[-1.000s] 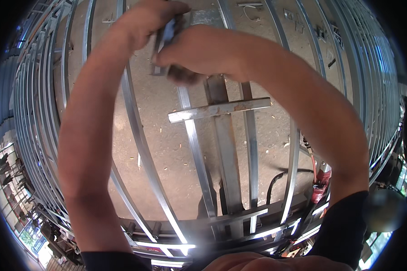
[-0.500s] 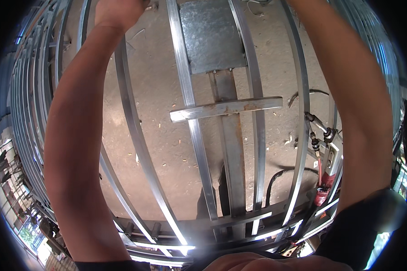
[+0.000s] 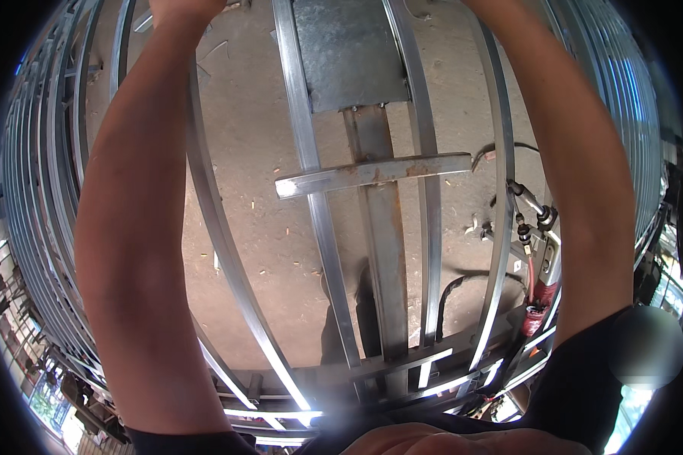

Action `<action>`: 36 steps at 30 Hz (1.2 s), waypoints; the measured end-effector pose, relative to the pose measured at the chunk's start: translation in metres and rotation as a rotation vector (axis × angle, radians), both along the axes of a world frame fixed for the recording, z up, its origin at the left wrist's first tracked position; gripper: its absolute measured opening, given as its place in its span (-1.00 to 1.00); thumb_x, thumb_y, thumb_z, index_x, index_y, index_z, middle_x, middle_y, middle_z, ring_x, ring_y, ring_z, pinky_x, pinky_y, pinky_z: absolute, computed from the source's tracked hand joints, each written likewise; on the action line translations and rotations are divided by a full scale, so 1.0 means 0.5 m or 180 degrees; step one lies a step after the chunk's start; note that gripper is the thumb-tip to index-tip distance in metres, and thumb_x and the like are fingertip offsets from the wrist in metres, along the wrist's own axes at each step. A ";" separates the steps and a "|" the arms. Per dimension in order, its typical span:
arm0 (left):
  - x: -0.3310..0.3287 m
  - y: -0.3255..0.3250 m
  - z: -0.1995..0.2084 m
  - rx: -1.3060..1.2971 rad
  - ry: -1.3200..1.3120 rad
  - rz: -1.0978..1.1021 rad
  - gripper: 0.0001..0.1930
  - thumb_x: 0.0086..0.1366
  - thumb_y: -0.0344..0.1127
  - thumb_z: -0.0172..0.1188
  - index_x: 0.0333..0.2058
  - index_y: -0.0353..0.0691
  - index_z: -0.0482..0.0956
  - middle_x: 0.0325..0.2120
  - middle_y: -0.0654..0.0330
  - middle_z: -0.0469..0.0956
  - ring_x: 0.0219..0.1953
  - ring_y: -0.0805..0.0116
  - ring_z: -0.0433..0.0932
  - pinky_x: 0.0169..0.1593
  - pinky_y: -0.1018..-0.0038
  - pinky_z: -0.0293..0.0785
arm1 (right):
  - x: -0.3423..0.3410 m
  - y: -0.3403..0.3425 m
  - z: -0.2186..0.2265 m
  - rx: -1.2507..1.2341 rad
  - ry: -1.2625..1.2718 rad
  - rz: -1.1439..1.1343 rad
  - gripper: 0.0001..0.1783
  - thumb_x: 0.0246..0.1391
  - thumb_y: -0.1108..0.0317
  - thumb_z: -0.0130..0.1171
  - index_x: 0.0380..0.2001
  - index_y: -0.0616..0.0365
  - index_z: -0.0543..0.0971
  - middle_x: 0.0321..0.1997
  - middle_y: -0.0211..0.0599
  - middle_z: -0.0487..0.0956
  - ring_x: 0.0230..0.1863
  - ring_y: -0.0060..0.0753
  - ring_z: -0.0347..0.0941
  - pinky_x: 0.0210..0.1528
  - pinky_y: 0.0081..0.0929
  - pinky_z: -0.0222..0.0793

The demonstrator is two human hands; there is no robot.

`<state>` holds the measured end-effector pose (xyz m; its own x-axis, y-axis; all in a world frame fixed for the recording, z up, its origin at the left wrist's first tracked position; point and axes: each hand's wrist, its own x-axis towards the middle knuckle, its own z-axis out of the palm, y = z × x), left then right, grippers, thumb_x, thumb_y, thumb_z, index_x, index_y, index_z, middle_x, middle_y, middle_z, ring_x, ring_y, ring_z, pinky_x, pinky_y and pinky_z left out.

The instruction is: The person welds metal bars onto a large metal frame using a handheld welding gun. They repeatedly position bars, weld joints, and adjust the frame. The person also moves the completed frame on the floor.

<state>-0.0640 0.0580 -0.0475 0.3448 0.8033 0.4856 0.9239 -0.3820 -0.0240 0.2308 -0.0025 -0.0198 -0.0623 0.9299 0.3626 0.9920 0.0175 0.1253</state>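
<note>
Both my arms stretch forward over a frame of long square metal tubes. My left hand point(image 3: 188, 9) shows only in part at the top edge, above a tube on the left; its fingers are cut off, so what it holds does not show. My right forearm point(image 3: 577, 159) runs up to the top edge, and that hand is out of the picture. Between the arms, a short metal tube point(image 3: 372, 176) with rust spots lies across two long tubes point(image 3: 328, 243) and a wider rusty beam point(image 3: 387, 265). A grey metal plate point(image 3: 349, 57) sits at the beam's far end.
At the right stands a pneumatic clamp or fitting point(image 3: 535, 220) with a red-wrapped part point(image 3: 537, 315). A black hose point(image 3: 463, 280) curls across the concrete floor point(image 3: 258, 220), which carries small scraps. Racks of tubes point(image 3: 38, 197) line the left, with more along the right.
The view has shifted slightly, so the frame, plate and short tube sit a little higher and further left. Both arms remain stretched forward, and my left hand shows less at the top edge.
</note>
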 end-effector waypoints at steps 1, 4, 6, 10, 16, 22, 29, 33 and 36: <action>0.008 0.000 -0.002 0.0058 -0.0054 0.0017 -0.68 0.26 -0.37 0.06 -0.09 0.02 0.71 -0.02 0.15 0.64 0.17 0.09 0.52 0.25 0.17 0.39 | 0.009 -0.005 0.004 -0.0024 0.0025 0.0015 -0.45 0.09 0.44 0.03 0.21 0.12 0.48 0.24 0.00 0.52 0.34 0.04 0.34 0.38 -0.15 0.26; 0.019 0.002 0.018 -0.0268 -0.0060 0.0023 -0.67 0.27 -0.37 0.02 -0.11 0.01 0.72 -0.03 0.13 0.65 0.14 0.06 0.54 0.22 0.14 0.43 | 0.034 -0.035 0.031 0.0362 0.0141 0.0190 -0.48 0.10 0.41 0.05 0.18 0.08 0.51 0.20 -0.02 0.54 0.31 0.00 0.37 0.38 -0.16 0.24; -0.004 0.017 0.008 -0.0343 -0.0030 0.0032 -0.67 0.27 -0.37 0.00 -0.12 0.00 0.72 -0.04 0.12 0.67 0.12 0.04 0.56 0.20 0.11 0.45 | -0.002 -0.107 0.038 0.1153 0.0297 0.0507 -0.56 0.10 0.38 0.09 0.09 0.03 0.56 0.13 -0.08 0.58 0.26 -0.05 0.41 0.36 -0.16 0.25; -0.029 0.031 -0.008 -0.0409 -0.0115 -0.0003 -0.66 0.27 -0.36 -0.01 -0.11 -0.01 0.73 -0.08 0.09 0.68 0.08 0.00 0.59 0.16 0.08 0.49 | 0.026 -0.430 0.109 -0.0160 0.1796 -0.0569 -0.49 0.34 0.13 0.22 0.23 0.17 0.53 0.22 -0.10 0.60 0.27 -0.24 0.51 0.35 -0.31 0.36; -0.021 0.022 0.012 -0.0424 0.0011 0.0236 -0.66 0.28 -0.34 0.01 -0.08 0.03 0.73 0.00 0.13 0.66 0.14 0.05 0.56 0.24 -0.02 0.41 | 0.077 -0.897 0.123 -0.0824 0.1739 -0.2547 -0.24 0.18 0.10 0.34 0.37 0.12 0.34 0.19 -0.12 0.49 0.16 -0.20 0.44 0.25 -0.22 0.34; 0.014 -0.024 0.014 -0.0258 0.0036 0.0493 -0.65 0.33 -0.30 0.00 -0.02 0.11 0.70 0.18 0.21 0.54 0.30 0.12 0.41 0.38 -0.15 0.18 | 0.074 -0.992 0.106 -0.1339 0.2602 -0.3092 -0.44 0.15 0.20 0.36 0.11 0.29 0.47 -0.26 -0.24 0.59 -0.33 -0.49 0.51 -0.28 -0.46 0.52; 0.008 -0.010 0.027 -0.0767 -0.0151 0.0630 -0.66 0.35 -0.29 -0.01 -0.03 0.08 0.69 0.15 0.16 0.56 0.20 0.03 0.53 0.27 -0.15 0.33 | 0.093 -0.961 0.107 -0.1531 0.3799 -0.3013 -0.71 0.07 0.37 0.29 -0.16 0.26 0.54 -0.56 -0.41 0.51 -0.57 -0.60 0.45 -0.54 -0.53 0.32; -0.001 -0.002 0.008 -0.0791 -0.0265 0.0406 -0.68 0.37 -0.30 -0.01 -0.04 0.02 0.69 0.07 0.11 0.61 0.09 -0.02 0.62 0.16 -0.04 0.49 | 0.088 -0.996 0.145 -0.1134 0.3687 -0.3311 -0.55 -0.01 0.43 0.26 -0.01 0.27 0.46 -0.47 -0.39 0.50 -0.61 -0.60 0.38 -0.59 -0.56 0.30; -0.010 0.018 0.007 -0.0914 -0.0127 0.0419 -0.69 0.37 -0.30 -0.01 -0.05 -0.01 0.69 -0.01 0.08 0.66 0.03 -0.03 0.66 0.09 0.04 0.56 | 0.021 -1.011 0.283 -0.1023 0.3634 -0.3445 -0.38 -0.05 0.29 0.32 0.10 0.23 0.43 -0.45 -0.46 0.48 -0.61 -0.61 0.37 -0.60 -0.58 0.34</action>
<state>-0.0689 0.0672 -0.0442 0.2140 0.9460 0.2434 0.9638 -0.2450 0.1048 0.2414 -0.5082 0.1218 0.7973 0.3980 -0.4537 0.1225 -0.8428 -0.5241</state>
